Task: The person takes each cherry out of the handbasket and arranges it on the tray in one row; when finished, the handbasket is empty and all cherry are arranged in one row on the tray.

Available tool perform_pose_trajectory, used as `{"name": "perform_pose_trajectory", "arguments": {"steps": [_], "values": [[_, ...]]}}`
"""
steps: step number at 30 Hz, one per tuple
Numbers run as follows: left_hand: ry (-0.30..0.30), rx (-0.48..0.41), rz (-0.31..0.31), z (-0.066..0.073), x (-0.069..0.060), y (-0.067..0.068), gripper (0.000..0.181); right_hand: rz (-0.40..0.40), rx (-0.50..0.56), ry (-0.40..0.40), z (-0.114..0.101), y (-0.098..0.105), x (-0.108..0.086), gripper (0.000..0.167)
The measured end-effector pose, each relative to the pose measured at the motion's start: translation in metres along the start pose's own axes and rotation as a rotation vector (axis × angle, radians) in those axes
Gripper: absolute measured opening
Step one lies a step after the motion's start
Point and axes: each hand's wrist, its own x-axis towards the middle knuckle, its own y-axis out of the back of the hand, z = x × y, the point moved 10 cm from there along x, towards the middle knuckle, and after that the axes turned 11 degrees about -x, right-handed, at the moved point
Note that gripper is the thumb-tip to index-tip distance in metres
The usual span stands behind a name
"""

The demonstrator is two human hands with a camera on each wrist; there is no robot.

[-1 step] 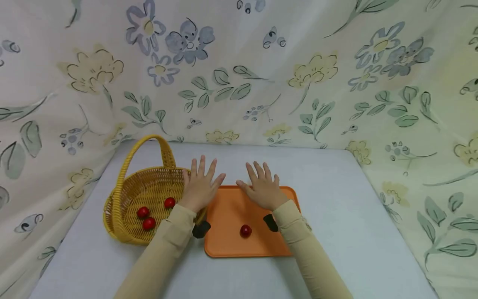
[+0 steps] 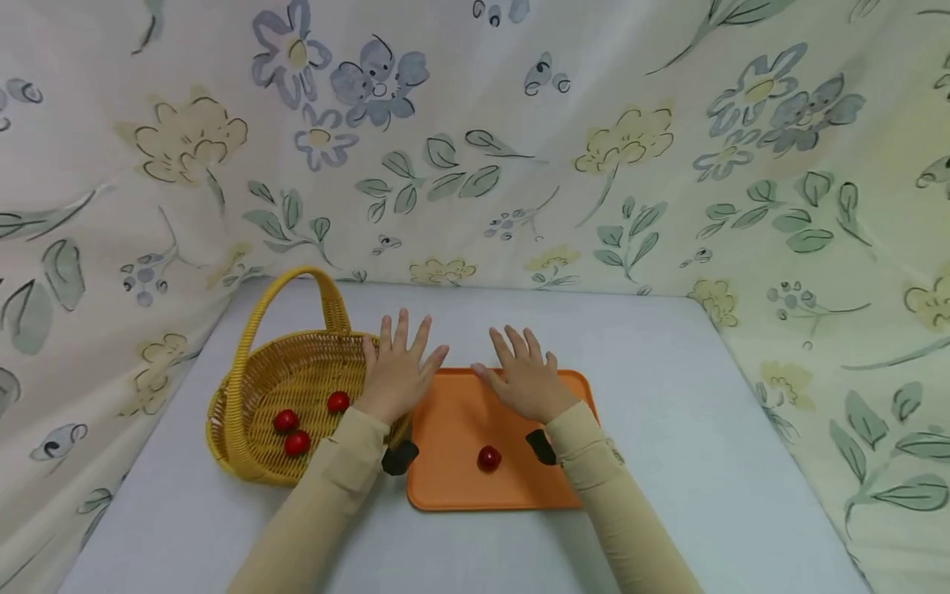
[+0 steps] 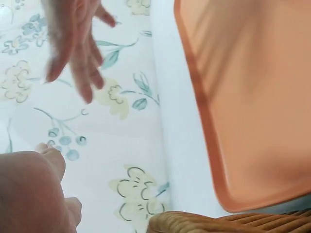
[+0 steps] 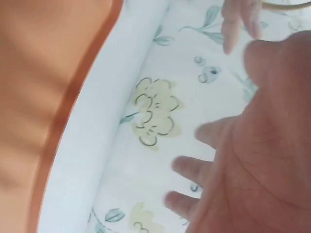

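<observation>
Beige sleeves (image 2: 324, 493) stretch forward, left hand (image 2: 396, 378) and right hand (image 2: 530, 379) hovering near the tray (image 2: 449, 437), fingers spread.

There's a lane between the left grip (image 2: 397, 379) and the right grip (image 2: 529, 383), dropping straight onto the orange tray (image 2: 449, 433), and one small red ball (image 2: 489, 459) sits in it toward the near edge! Over on the left it's tighter: the basket (image 2: 297, 370) blocks that flank, its tall handle (image 2: 237, 388) arching up, the left sleeve (image 2: 322, 495) lying across its right side. Out beyond the tray's right rim, though, the bench (image 2: 690, 404) gives open room, all the way back to the floral cloth (image 2: 460, 107) that walls off the far side.
</observation>
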Motion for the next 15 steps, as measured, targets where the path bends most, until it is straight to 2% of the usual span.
{"name": "perform_pose_trajectory", "arguments": {"steps": [6, 10, 13, 15], "values": [[-0.06, -0.052, 0.025, 0.009, -0.026, 0.005, 0.065, 0.061, -0.081, 0.102, -0.013, -0.003, -0.043, 0.065], [-0.099, -0.099, 0.04, 0.011, -0.049, 0.001, 0.061, 0.024, -0.038, 0.133, -0.015, -0.028, -0.065, 0.049], [-0.122, -0.135, 0.07, 0.011, -0.069, 0.0, 0.058, -0.016, 0.0, 0.155, -0.019, -0.045, -0.074, 0.041], [-0.131, -0.169, 0.095, 0.009, -0.082, 0.002, 0.054, -0.014, 0.01, 0.168, -0.022, -0.053, -0.076, 0.038]]}}
